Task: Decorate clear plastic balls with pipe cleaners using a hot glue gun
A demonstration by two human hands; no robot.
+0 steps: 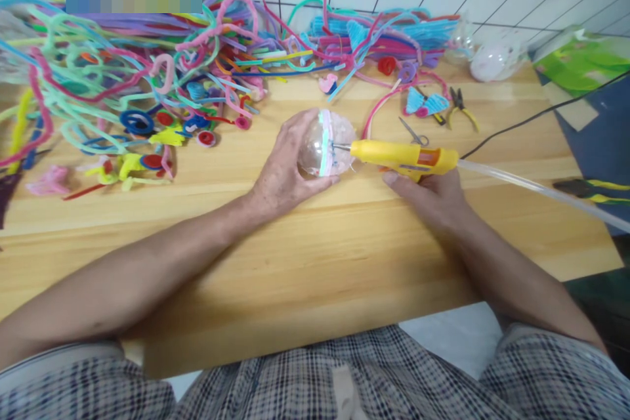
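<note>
My left hand (283, 170) is wrapped round a clear plastic ball (311, 149) on the wooden table. Bands of pastel pipe cleaner, white, mint and lilac, circle the ball's middle, and its right half looks frosted or filled with something pale. In my right hand (433, 193) is a yellow hot glue gun (401, 154), held by its handle. Its metal nozzle points left and meets the ball beside the bands; whether it touches I cannot tell. A long clear glue stick (531, 190) sticks out of the gun's rear.
Tangled pipe cleaners (108, 65) cover the back and left of the table (295, 262). Small scissors (416, 132), yellow-handled pliers (460, 110) and a blue pipe-cleaner bow (427, 102) lie beyond the gun. A black cord (522, 119) crosses at right, near more clear balls (492, 60).
</note>
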